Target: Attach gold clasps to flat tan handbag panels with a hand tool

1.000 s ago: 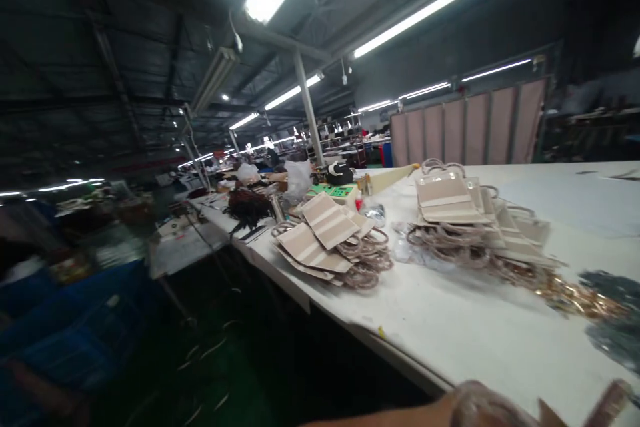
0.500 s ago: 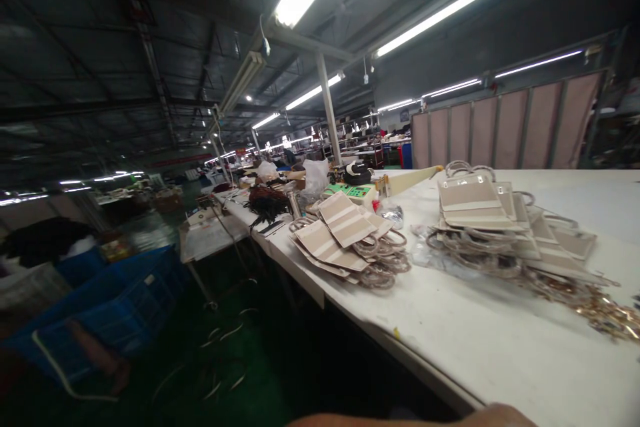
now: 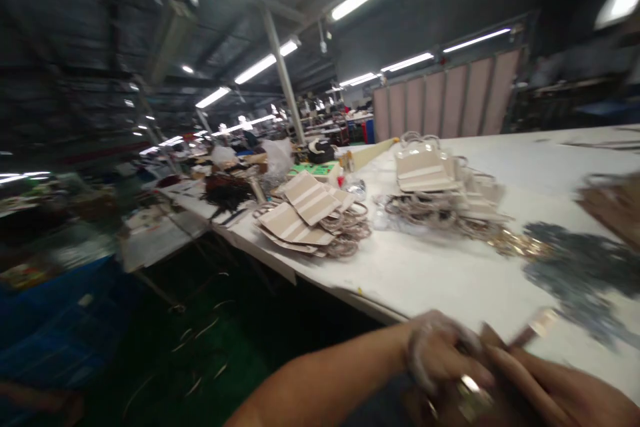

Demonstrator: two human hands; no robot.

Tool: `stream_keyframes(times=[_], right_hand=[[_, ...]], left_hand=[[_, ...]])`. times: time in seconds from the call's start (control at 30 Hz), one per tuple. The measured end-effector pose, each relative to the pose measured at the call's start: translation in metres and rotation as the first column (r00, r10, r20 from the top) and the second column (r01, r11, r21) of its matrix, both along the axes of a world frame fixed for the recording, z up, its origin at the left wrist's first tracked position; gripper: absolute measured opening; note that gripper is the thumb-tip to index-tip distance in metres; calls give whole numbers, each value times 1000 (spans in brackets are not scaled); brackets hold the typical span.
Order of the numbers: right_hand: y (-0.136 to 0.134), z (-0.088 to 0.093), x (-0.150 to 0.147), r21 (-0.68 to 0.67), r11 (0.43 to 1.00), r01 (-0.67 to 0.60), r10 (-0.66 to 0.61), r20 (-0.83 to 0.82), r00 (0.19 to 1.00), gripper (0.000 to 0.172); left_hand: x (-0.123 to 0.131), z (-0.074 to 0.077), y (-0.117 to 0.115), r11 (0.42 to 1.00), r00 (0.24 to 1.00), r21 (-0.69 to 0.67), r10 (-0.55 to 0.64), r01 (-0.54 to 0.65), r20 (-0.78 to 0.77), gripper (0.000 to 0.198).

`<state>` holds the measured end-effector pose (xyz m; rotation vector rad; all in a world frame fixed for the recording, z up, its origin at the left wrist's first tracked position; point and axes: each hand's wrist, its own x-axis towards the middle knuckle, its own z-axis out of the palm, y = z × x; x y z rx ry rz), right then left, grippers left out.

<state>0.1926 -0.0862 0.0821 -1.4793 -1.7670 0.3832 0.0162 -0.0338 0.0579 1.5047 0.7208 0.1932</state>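
My left hand (image 3: 440,355) comes in from the bottom edge, its fingers curled round a small brown leather piece (image 3: 487,340) just above the white table's (image 3: 450,280) near edge. A strap end with a pale metal tip (image 3: 543,320) sticks out to the right. My right hand (image 3: 560,397) lies against the same piece from the lower right, fingers pressed together. A metal ring (image 3: 470,387) glints between the two hands. Motion blurs all of this.
Two piles of beige bag panels with ring handles (image 3: 305,217) (image 3: 430,177) lie on the table, then gold fittings (image 3: 515,243) and grey parts (image 3: 580,267). A blue crate (image 3: 55,327) stands on the floor to the left. Cluttered workbenches run back behind it.
The view has swung right and down. Both hands, earlier only a sliver at the bottom edge, are now in view together on the brown piece.
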Motion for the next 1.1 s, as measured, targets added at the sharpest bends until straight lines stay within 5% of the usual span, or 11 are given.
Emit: stream_keyframes(times=[0.13, 0.23, 0.37, 0.47, 0.63, 0.77, 0.93, 1.1], right_hand=[[-18, 13, 54, -263, 958, -112, 125, 34, 992, 57], [-14, 17, 64, -223, 972, -68, 68, -10, 998, 45], [-15, 6, 58, -129, 991, 31, -25, 43, 999, 36], [-16, -8, 49, -61, 998, 27, -21, 98, 995, 58], [-12, -15, 36, -195, 981, 9, -11, -10, 1000, 61], [-7, -14, 37, -210, 977, -24, -27, -237, 971, 60], [1, -24, 51, -269, 956, 114, -196, -300, 934, 58], [8, -34, 59, -342, 924, 170, -285, -320, 904, 64]], left_hand=[[-4, 38, 31, 999, 999, -8, -32, 32, 22, 25], [-8, 51, 55, 991, 991, -62, -117, 120, 62, 28], [-4, 59, 63, 971, 980, -133, -200, 201, 18, 35], [2, 60, 62, 950, 963, -165, -269, 265, -3, 38], [4, 57, 67, 935, 959, -214, -277, 282, 54, 37], [-11, 37, 81, 929, 993, -363, -28, 69, 117, 41], [-41, -9, 73, 747, 866, -566, 487, -348, 111, 64], [-42, -32, 31, 795, 761, -210, 606, -569, 230, 92]])
